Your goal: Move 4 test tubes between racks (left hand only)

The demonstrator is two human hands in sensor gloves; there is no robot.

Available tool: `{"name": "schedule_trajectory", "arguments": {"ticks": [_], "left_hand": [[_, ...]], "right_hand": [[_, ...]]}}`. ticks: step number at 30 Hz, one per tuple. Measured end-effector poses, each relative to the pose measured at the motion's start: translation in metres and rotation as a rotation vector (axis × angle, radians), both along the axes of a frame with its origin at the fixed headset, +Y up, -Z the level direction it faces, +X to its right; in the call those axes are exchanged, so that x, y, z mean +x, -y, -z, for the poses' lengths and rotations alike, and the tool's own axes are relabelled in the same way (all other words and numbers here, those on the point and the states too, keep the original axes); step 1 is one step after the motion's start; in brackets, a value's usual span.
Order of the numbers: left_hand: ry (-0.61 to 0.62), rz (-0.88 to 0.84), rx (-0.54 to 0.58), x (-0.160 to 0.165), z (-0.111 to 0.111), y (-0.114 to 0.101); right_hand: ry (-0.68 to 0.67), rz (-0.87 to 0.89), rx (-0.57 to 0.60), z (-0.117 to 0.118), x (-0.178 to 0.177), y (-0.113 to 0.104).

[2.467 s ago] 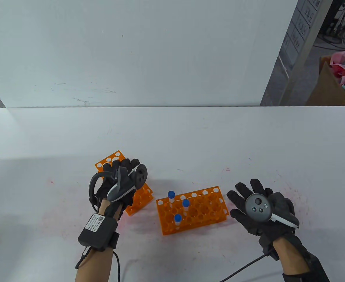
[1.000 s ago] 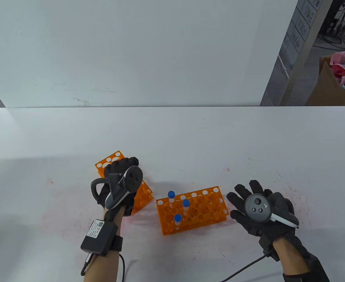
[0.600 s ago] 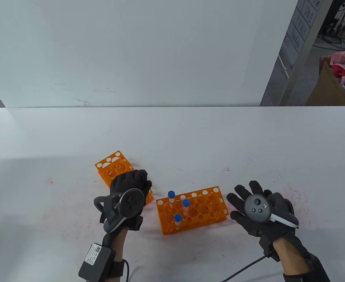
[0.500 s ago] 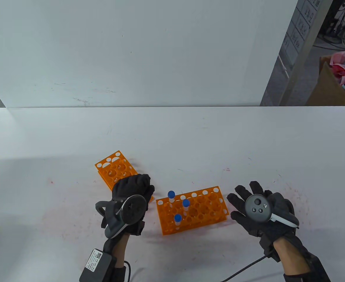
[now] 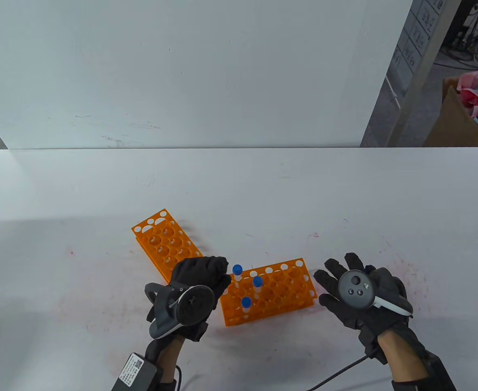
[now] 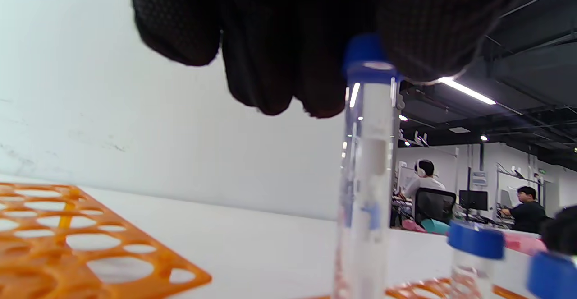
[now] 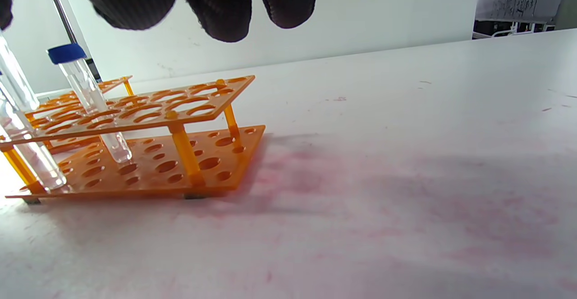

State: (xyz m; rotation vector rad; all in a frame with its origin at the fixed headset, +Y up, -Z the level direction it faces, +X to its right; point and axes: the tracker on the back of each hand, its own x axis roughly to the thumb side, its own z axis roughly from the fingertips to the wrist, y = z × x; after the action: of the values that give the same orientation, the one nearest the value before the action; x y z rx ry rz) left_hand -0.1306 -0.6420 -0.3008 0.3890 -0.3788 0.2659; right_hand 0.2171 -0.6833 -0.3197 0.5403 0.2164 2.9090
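Two orange racks stand on the white table. The left rack [image 5: 163, 240] shows only bare holes. The right rack [image 5: 277, 287] holds three blue-capped tubes [image 5: 257, 282]. My left hand [image 5: 216, 275] hovers at the right rack's left end. In the left wrist view its fingers [image 6: 432, 28] pinch the blue cap of a clear test tube [image 6: 366, 177], which hangs upright; the table view hides this tube under the hand. My right hand [image 5: 344, 281] lies open and flat on the table, just right of the right rack, holding nothing.
A white wall panel [image 5: 190, 73] stands behind the table. A cardboard box with pink scraps [image 5: 473, 110] sits beyond the far right corner. Faint pink stains mark the table around the racks. The right wrist view shows the right rack [image 7: 148, 109] from the side.
My left hand has left the left rack and moved right and nearer, to the right rack's left end, carrying a tube. The right hand has stayed put.
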Motion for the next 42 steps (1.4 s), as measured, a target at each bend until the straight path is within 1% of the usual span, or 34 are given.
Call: {"name": "schedule_trajectory", "arguments": {"ticks": [3,6,13,17,24,27,36,42], "left_hand": [[0.017,0.034,-0.018,0.003,0.001,0.003],[0.026,0.023,-0.026,0.003,0.001,0.003],[0.009,0.027,-0.037,-0.001,0.004,0.006],[0.018,0.057,-0.07,0.001,0.006,0.01],[0.036,0.154,-0.177,0.006,0.012,0.02],[0.04,0.182,-0.2,0.009,0.013,0.023],[0.047,0.198,-0.202,0.012,0.012,0.025],[0.055,0.167,-0.226,0.009,0.013,0.025]], "right_hand": [[-0.002,0.004,0.01,-0.001,0.0,-0.002],[-0.009,-0.002,0.014,-0.001,-0.001,-0.002],[-0.008,-0.001,0.003,-0.001,-0.001,-0.002],[-0.008,0.0,0.007,-0.001,0.0,-0.002],[-0.008,0.001,0.004,-0.001,0.0,-0.002],[-0.009,0.002,0.007,-0.001,0.0,-0.002],[-0.011,0.0,0.006,-0.001,0.0,-0.002],[-0.009,-0.002,0.001,-0.001,0.0,-0.002]]}}
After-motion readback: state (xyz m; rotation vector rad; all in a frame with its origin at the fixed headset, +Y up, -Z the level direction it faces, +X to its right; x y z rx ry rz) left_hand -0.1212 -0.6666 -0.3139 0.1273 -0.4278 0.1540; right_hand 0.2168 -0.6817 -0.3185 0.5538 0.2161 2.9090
